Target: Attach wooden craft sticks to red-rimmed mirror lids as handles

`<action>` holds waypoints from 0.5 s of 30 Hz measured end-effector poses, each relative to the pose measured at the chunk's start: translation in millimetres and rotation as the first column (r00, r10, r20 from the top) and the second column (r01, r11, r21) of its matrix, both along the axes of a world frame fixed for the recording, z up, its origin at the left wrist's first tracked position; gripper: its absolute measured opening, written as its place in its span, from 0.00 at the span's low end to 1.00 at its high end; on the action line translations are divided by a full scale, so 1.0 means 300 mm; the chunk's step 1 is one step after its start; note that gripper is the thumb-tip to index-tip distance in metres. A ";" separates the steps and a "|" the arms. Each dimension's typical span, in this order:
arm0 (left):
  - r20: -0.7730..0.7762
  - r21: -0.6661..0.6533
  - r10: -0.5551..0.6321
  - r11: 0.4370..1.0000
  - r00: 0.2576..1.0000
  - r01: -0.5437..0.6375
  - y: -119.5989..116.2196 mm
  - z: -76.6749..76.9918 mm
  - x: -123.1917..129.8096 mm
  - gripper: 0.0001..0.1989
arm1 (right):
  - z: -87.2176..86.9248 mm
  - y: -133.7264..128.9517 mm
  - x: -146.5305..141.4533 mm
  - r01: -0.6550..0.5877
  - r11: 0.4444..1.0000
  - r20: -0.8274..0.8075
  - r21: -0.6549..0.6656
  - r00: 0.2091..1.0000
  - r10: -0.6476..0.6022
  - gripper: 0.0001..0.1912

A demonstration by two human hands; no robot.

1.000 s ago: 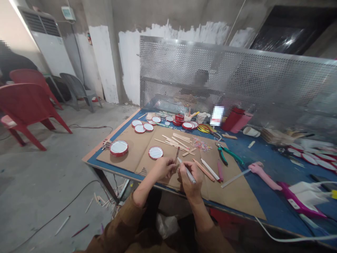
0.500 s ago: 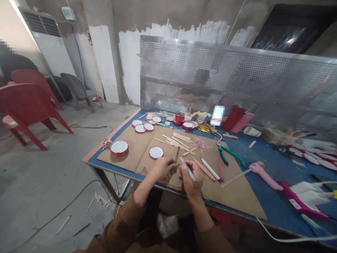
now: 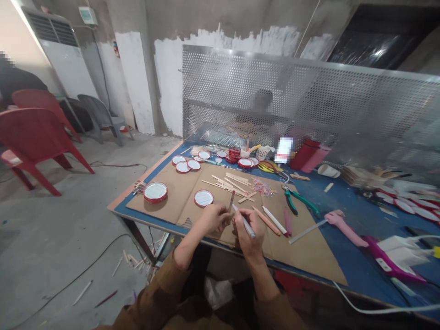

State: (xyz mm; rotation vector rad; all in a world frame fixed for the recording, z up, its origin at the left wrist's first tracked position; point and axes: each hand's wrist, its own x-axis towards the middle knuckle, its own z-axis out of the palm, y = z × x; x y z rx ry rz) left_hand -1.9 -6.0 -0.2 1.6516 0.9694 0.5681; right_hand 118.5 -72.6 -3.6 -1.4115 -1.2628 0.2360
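My left hand (image 3: pixel 213 218) is shut on a thin wooden craft stick (image 3: pixel 232 200), which stands up from my fingers. My right hand (image 3: pixel 250 230) grips a white-and-grey marker pen (image 3: pixel 245 224), its tip close to the stick. Both hands are above a brown cardboard sheet (image 3: pixel 302 254). Nearest them lie a red-rimmed round lid (image 3: pixel 203 198), loose wooden sticks (image 3: pixel 227 183), an orange stick (image 3: pixel 266 221) and a white stick (image 3: pixel 274 220). The stick's lower end is hidden by my left fingers.
The blue table (image 3: pixel 347 259) holds green-handled pliers (image 3: pixel 297 201), a steel ruler (image 3: pixel 307 231), several red lids and pink pieces. A perforated metal screen (image 3: pixel 275 91) stands along its far side, with a person (image 3: pixel 263 112) behind it. Red plastic chairs (image 3: pixel 34 137) stand left.
My hands have stayed almost still, with the pen still near the stick. The whole view has shifted only slightly.
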 end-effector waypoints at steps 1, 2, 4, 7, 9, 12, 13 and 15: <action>-0.001 0.005 0.001 1.000 1.000 -0.001 -0.001 0.002 0.000 0.09 | 0.001 0.000 0.000 -0.007 1.000 0.019 0.002 1.000 0.006 0.12; 0.000 0.009 -0.001 1.000 1.000 0.001 -0.002 0.003 0.000 0.09 | 0.002 0.000 0.000 -0.013 1.000 0.030 0.001 0.999 0.013 0.12; 0.009 0.006 -0.002 1.000 1.000 0.002 -0.003 0.004 0.000 0.08 | 0.002 -0.001 0.000 -0.010 1.000 0.018 -0.005 1.000 0.010 0.12; 0.021 -0.006 0.006 1.000 1.000 -0.006 -0.004 0.003 0.000 0.08 | -0.002 -0.003 0.000 -0.004 1.000 -0.010 -0.008 1.000 0.004 0.12; 0.029 -0.003 0.009 1.000 1.000 -0.009 -0.004 0.002 0.000 0.08 | -0.004 -0.004 0.001 -0.014 1.000 0.003 -0.007 1.000 0.014 0.12; 0.029 0.009 0.000 1.000 1.000 -0.001 -0.004 0.002 0.000 0.09 | -0.003 -0.005 0.004 0.000 1.000 0.023 -0.001 1.000 0.000 0.12; 0.024 0.012 -0.004 1.000 1.000 0.003 -0.004 0.003 0.000 0.09 | -0.002 -0.006 0.004 0.009 1.000 0.022 0.003 1.000 -0.009 0.11; 0.016 0.004 -0.006 1.000 1.000 0.006 -0.005 0.007 0.000 0.09 | -0.001 -0.006 0.005 0.012 1.000 0.019 0.006 1.000 -0.012 0.11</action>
